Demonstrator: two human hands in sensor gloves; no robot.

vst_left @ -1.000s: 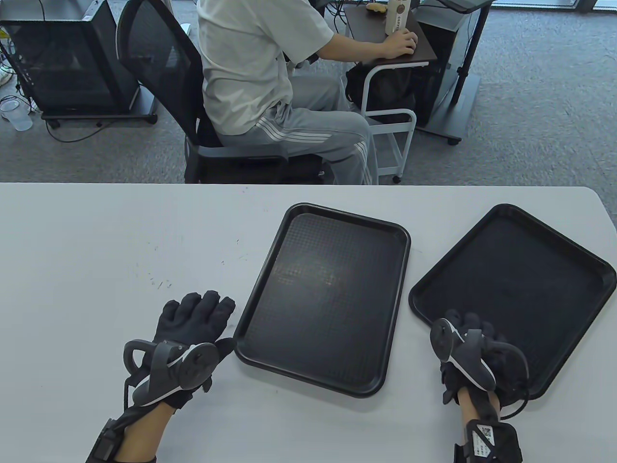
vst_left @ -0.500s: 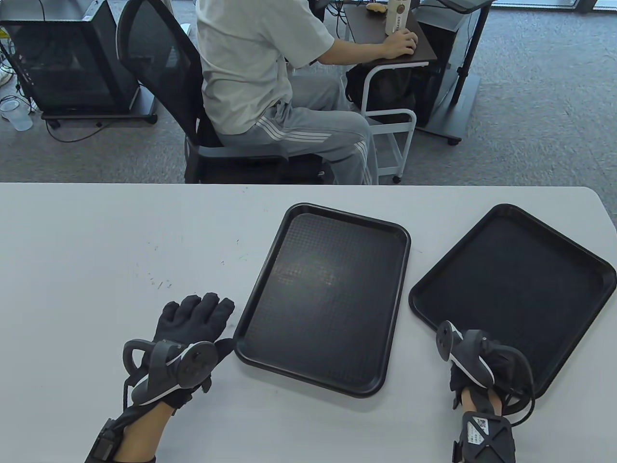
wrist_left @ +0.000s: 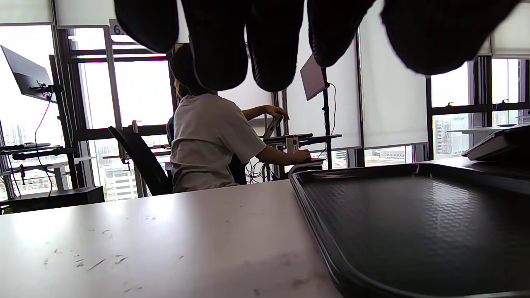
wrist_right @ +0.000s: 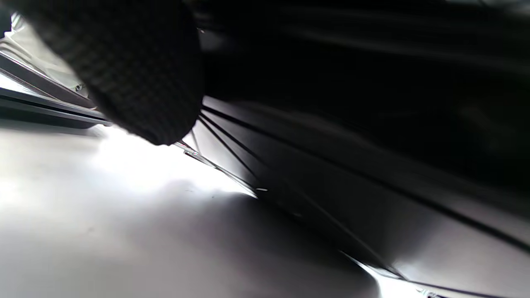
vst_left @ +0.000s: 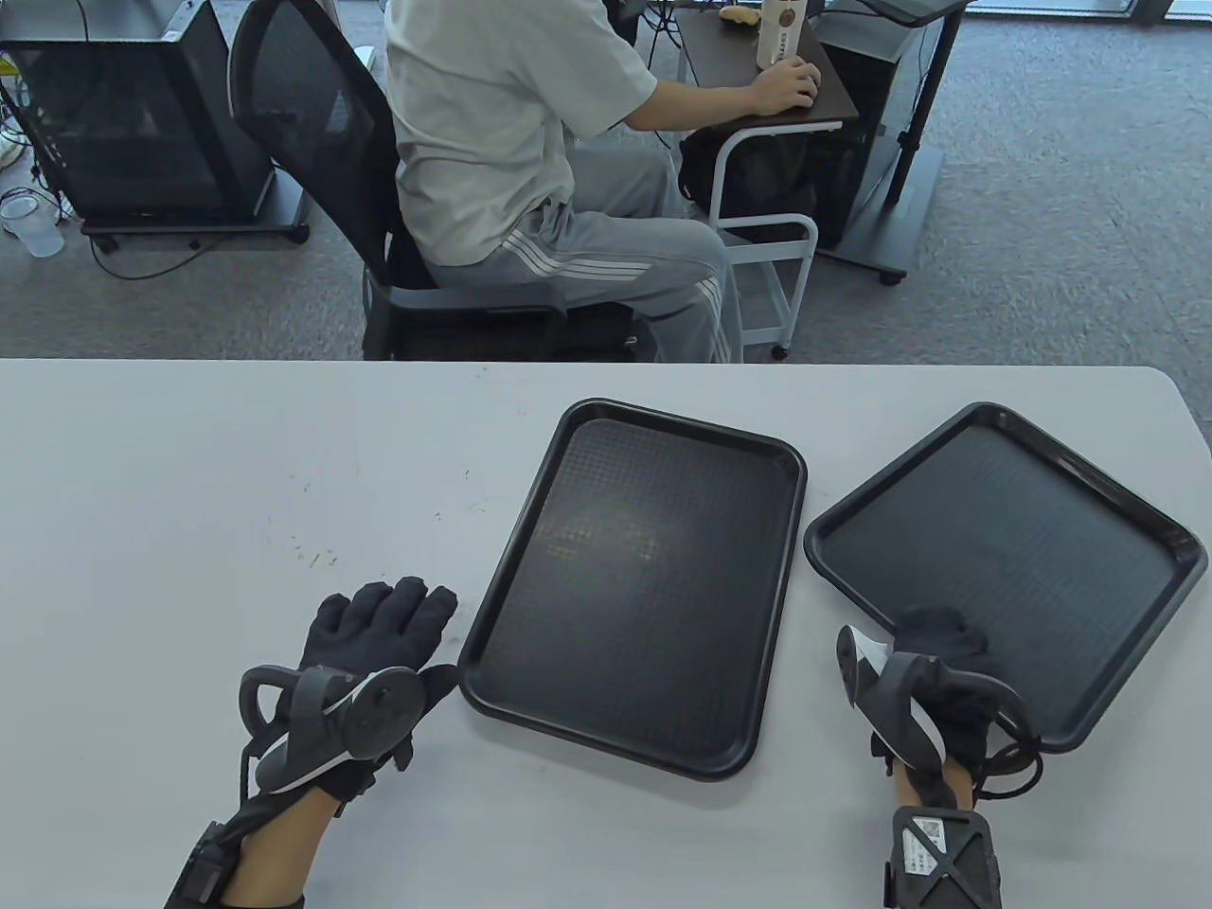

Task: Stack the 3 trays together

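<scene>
A white table (vst_left: 237, 454) holds two visible black trays; a third cannot be made out separately, so the middle tray (vst_left: 644, 578) may already be a stack of two, though that is only a guess. The middle tray lies flat. The right tray (vst_left: 1023, 559) sits just beside it, turned at an angle, with its near edge tilted up off the table. The right hand (vst_left: 933, 663) grips that near edge, fingers curled over the rim. The left hand (vst_left: 379, 630) rests flat and spread on the table, holding nothing, just left of the middle tray. Compared with a second ago, the right tray has been lifted at the near side; stacking it remains.
</scene>
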